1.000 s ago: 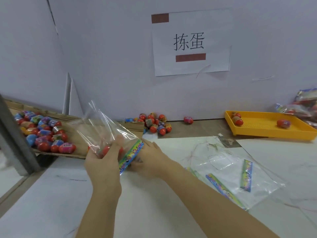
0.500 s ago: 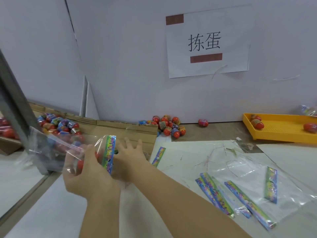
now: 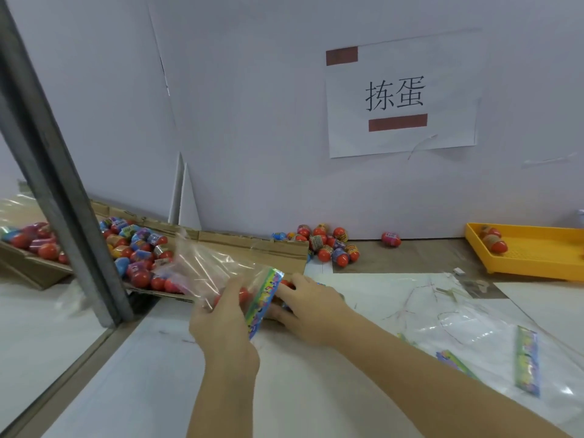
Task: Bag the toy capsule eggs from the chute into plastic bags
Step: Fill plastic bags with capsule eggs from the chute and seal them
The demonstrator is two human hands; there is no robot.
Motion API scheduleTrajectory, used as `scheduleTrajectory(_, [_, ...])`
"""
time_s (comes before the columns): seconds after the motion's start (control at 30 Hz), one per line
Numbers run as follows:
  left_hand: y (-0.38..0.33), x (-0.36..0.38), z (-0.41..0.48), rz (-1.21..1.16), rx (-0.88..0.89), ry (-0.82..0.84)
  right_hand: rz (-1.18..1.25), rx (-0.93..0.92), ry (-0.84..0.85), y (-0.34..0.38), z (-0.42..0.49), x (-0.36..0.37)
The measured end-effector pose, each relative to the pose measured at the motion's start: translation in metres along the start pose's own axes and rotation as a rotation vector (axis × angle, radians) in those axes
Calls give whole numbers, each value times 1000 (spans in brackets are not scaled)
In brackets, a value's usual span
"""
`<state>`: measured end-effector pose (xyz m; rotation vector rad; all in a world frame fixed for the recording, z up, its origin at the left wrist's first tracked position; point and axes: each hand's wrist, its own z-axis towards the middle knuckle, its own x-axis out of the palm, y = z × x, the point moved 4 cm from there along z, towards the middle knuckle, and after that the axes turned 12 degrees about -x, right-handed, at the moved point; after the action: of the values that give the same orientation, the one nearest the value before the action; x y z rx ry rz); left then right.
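Observation:
A clear plastic bag (image 3: pixel 202 267) with a colourful header strip (image 3: pixel 264 300) lies on its side at the chute's lower edge. My left hand (image 3: pixel 221 320) grips it near the mouth. Red eggs show through the film under my fingers. My right hand (image 3: pixel 311 314) is at the bag's mouth, fingers curled around a red toy egg (image 3: pixel 286 283) that peeks out by the strip. Several red and blue toy eggs (image 3: pixel 136 251) lie on the cardboard chute (image 3: pixel 252 245) just left of the bag.
A grey metal post (image 3: pixel 63 191) slants down in front of the chute at left. A pile of eggs (image 3: pixel 328 245) and a lone egg (image 3: pixel 391 239) lie by the wall. A yellow tray (image 3: pixel 537 257) holds eggs at right. Empty bags (image 3: pixel 474 343) lie near my right forearm.
My view has swung left. The bag has tipped towards the chute. My right hand went out to the chute with spread fingers and has come back to the bag's mouth, now curled.

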<state>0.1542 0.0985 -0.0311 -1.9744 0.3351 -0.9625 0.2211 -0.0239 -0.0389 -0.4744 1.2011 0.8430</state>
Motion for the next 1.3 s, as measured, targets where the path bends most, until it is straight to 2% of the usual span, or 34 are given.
scheduleTrajectory(0.07, [6, 10, -6, 86, -54, 127, 48, 68, -44, -16, -18, -10])
scheduleTrajectory(0.1, [10, 14, -8, 131, -84, 165, 113, 99, -119, -21, -25, -17])
scheduleTrajectory(0.2, [13, 21, -14, 211, -114, 284, 449, 184, -455, -31, -45, -42])
scheduleTrajectory(0.33, [22, 29, -27, 572, -1, 431, 858, 269, -727, -36, -65, -66])
scheduleTrajectory(0.43, [34, 34, -38, 739, 26, 552, 985, 305, -827, -41, -74, -81])
scheduleTrajectory(0.57, [36, 38, -42, 813, 123, 552, 1078, 253, -715, -42, -74, -108])
scheduleTrajectory(0.7, [41, 41, -53, 923, 241, 524, 1145, 179, -490, -40, -75, -136])
scheduleTrajectory(0.97, [39, 44, -68, 955, 385, 581, 836, 187, -139, -33, -83, -153])
scheduleTrajectory(1.1, [39, 44, -69, 891, 349, 603, 667, 273, -44, -34, -84, -151])
scheduleTrajectory(1.2, [39, 43, -66, 824, 303, 623, 649, 309, 24, -36, -91, -154])
scheduleTrajectory(1.3, [40, 43, -62, 751, 242, 648, 663, 315, -73, -43, -95, -162])
